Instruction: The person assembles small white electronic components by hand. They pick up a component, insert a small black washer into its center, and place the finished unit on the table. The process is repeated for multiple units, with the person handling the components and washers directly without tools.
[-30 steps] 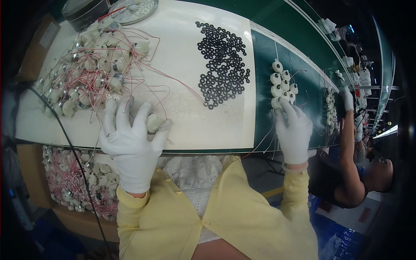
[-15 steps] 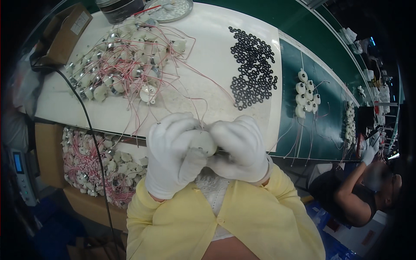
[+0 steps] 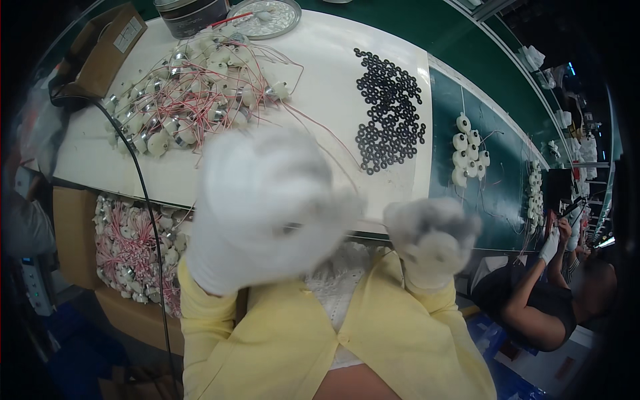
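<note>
My left hand [image 3: 263,200], in a white glove, is raised over the table's front edge, below the wired pile. Motion smears its fingers, so I cannot tell whether they hold anything. My right hand [image 3: 427,230], gloved too and blurred, is apart from it to the right, near my body. Its fingers, greyish at the tips, are bent around a pale round part [image 3: 441,252] that looks like a small cream motor. Beyond my left hand lies a heap of cream and silver motors [image 3: 180,100] with tangled red and white wires.
Many black rings [image 3: 387,113] are spread on the white table [image 3: 320,67]. Several cream motors [image 3: 470,153] stand on the green mat at right. A box of wired parts [image 3: 137,253], a black cable [image 3: 143,173], a cardboard box [image 3: 107,50] and tins are at left. A co-worker [image 3: 540,300] sits at right.
My hands were together around the round cream motor; now they are apart. The left moved up and forward, the right went right with the pale round part. A sleeve appears at the left edge.
</note>
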{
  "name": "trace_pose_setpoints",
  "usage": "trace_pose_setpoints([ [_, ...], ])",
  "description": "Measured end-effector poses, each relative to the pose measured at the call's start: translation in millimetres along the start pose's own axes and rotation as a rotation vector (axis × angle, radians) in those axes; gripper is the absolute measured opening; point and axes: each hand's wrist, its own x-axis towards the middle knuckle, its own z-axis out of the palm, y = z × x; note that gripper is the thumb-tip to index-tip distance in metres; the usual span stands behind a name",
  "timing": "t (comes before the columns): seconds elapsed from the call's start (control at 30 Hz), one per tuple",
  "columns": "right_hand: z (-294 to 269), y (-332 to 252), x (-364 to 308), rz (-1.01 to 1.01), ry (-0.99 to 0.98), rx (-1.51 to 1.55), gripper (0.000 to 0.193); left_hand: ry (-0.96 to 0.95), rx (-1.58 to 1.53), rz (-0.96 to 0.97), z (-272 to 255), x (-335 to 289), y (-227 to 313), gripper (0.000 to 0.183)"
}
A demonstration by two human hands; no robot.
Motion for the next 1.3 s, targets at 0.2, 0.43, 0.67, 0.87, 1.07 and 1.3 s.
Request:
trace_pose_setpoints([
  [0.2, -25, -37, -2, -0.236, -0.325, -0.251, 0.021, 0.081, 0.749, -0.276, 45, 30, -81, 0.013],
  [0.43, -34, -47, 7, 0.395, 0.263, -1.061, 0.026, -0.048, 0.667, -0.218, 68, 0, -61, 0.012],
  [0.67, -62, -26, 30, 0.434, 0.188, -0.957, 0.031, 0.020, 0.588, -0.354, 64, -21, -31, 0.031],
  [0.87, -61, -26, 40, 0.444, 0.112, -1.062, 0.031, 0.030, 0.546, -0.381, 61, -41, -25, 0.033],
  [1.07, -65, -24, 44, 0.251, -0.075, -1.375, 0.032, 0.120, 0.494, -0.345, 71, -49, -30, 0.033],
  [1.3, -52, -27, 65, 0.057, -0.345, -1.775, 0.031, 0.113, 0.467, -0.355, 71, -50, -32, 0.032],
])
